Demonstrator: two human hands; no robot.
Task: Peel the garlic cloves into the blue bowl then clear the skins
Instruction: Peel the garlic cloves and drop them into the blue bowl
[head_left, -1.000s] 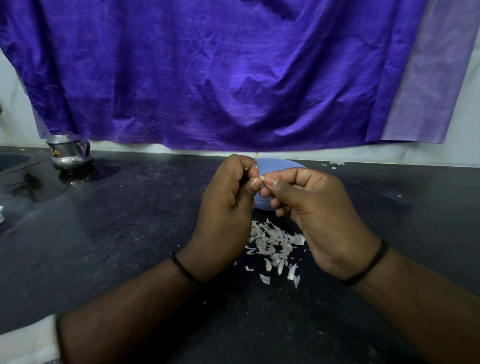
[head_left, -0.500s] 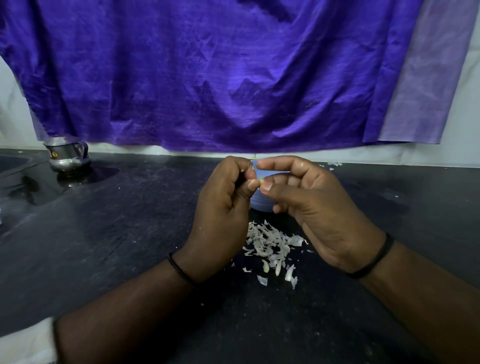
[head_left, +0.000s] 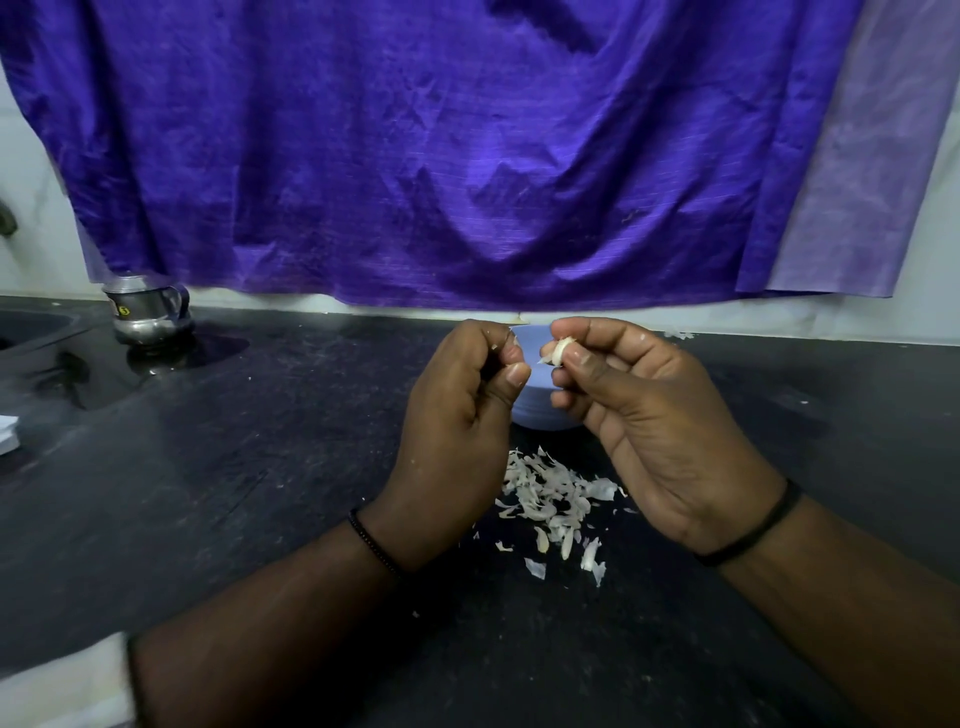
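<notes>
My right hand (head_left: 644, 415) pinches a pale garlic clove (head_left: 560, 351) between thumb and forefinger, just above the blue bowl (head_left: 535, 400). My left hand (head_left: 457, 415) is curled beside it, a small gap apart, thumb pressed to fingers; whether a bit of skin is in it I cannot tell. The bowl stands on the black counter, mostly hidden behind both hands, and its inside is not visible. A heap of white garlic skins (head_left: 550, 493) lies on the counter in front of the bowl, between my wrists.
A steel jug (head_left: 148, 312) stands at the back left of the black counter (head_left: 260, 467). A purple cloth (head_left: 441, 156) hangs on the wall behind. A few skin scraps (head_left: 678, 334) lie at the back right. A white object (head_left: 8, 434) sits at the left edge.
My hands have drawn apart: before, they were pressed together on the clove. The clove stays in my right hand and shows more clearly.
</notes>
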